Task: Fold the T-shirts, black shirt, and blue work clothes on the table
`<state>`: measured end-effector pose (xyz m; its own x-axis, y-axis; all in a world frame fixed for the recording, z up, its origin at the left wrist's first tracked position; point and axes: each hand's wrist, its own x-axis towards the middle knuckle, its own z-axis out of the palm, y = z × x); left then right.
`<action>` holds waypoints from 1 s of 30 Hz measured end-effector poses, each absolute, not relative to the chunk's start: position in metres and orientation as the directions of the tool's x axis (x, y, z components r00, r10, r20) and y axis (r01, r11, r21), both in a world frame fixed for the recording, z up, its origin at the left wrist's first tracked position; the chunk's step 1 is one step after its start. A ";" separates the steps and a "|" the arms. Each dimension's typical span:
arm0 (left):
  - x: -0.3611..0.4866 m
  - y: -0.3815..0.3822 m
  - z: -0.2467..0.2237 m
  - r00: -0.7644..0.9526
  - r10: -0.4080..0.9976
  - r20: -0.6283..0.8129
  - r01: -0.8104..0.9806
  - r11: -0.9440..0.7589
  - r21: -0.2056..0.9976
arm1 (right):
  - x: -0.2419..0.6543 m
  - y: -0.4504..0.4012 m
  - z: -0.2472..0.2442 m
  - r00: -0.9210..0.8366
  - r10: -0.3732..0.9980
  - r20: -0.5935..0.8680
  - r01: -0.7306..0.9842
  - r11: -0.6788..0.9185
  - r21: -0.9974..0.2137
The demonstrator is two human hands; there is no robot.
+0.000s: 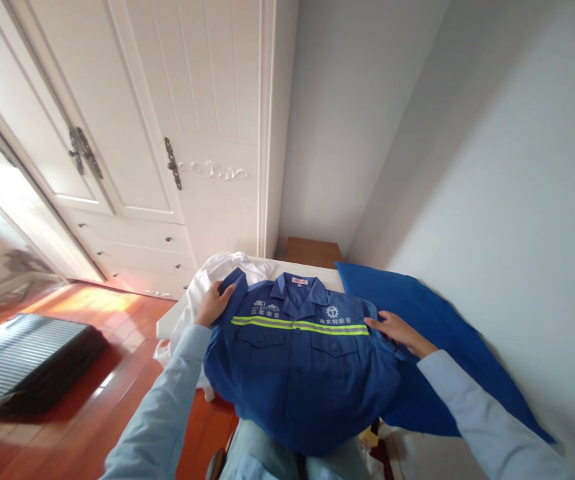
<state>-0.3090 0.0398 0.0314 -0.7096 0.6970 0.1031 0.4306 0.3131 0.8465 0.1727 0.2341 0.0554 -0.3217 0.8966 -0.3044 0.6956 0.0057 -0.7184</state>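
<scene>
A blue work shirt (297, 373) with a yellow-and-grey reflective stripe and white printed lettering is spread front side up, collar away from me. Its upper part lies over a white table (335, 279), and its lower part hangs over my lap. At the shirt's left shoulder and sleeve, my left hand (213, 303) is closed on the cloth. My right hand (398, 331) pinches the fabric at the other sleeve, near the stripe's end. White cloth (202, 283) lies under and beside the shirt on the left. A larger blue cloth (417, 300) extends beneath it on the right.
A white wardrobe (217, 100) with dark handles stands ahead on the left. A dark ribbed suitcase (27, 363) lies on the reddish wooden floor (132, 373). Behind the table is a brown wooden piece (312, 251); a grey wall (507, 167) closes off the right.
</scene>
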 end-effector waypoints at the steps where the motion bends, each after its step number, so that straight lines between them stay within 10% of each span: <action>1: -0.314 0.038 0.029 -0.679 0.723 0.126 0.507 0.338 0.793 | 0.168 0.237 0.054 -0.330 0.897 -0.293 0.695 0.022 -0.718; 8: -0.354 0.028 0.016 -0.521 0.852 0.059 0.710 0.394 0.583 | 0.154 0.226 0.076 -0.324 0.940 0.107 0.508 0.268 -0.819; 14: -0.375 0.032 0.014 -0.451 0.891 0.051 0.751 0.348 0.561 | 0.154 0.186 0.131 -0.286 0.836 0.468 0.527 0.545 -0.652; 18: -0.379 0.034 0.017 -0.485 0.868 0.107 0.718 0.326 0.615 | 0.163 0.197 0.145 -0.418 0.844 0.336 0.601 0.534 -0.594; 24: -0.371 0.027 0.045 -0.661 0.715 0.230 0.613 0.338 0.714 | 0.201 0.231 0.141 -0.549 0.748 -0.373 0.706 0.177 -0.685; 30: -0.347 0.006 0.114 -0.791 0.459 0.405 0.503 0.110 0.857 | 0.222 0.229 0.197 -0.385 0.922 -0.043 0.659 0.242 -0.712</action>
